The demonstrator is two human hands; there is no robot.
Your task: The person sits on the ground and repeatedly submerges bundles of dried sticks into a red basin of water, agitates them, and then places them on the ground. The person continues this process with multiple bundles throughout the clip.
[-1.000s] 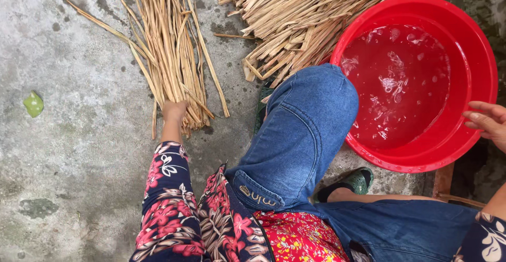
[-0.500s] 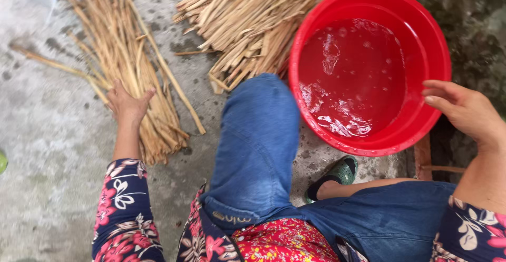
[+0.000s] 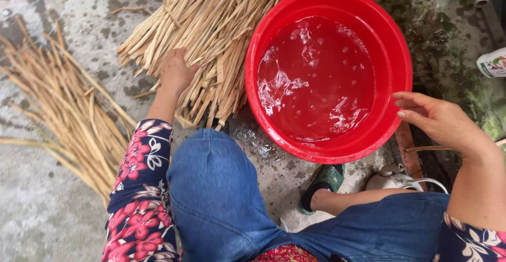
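My left hand [image 3: 175, 72] rests palm down on the near end of a bundle of dry tan reed stalks [image 3: 211, 30] lying on wet concrete; whether its fingers grip any stalks is hidden. A red plastic basin [image 3: 395, 67] full of rippling water sits just right of that bundle. My right hand [image 3: 440, 122] hovers beside the basin's right rim, fingers spread, holding nothing. A second pile of the same stalks [image 3: 68, 114] lies to the left of my left arm.
My blue-jeaned knees [image 3: 221, 199] fill the lower middle, with a green sandal [image 3: 324, 183] on the concrete below the basin. A white object with a cord [image 3: 392, 178] lies by my right leg. A white bottle [image 3: 493, 64] sits at the right edge.
My left hand left the left-hand pile and now lies on the bundle next to the basin. The view shifted, and my right hand stays close to the basin's right rim.
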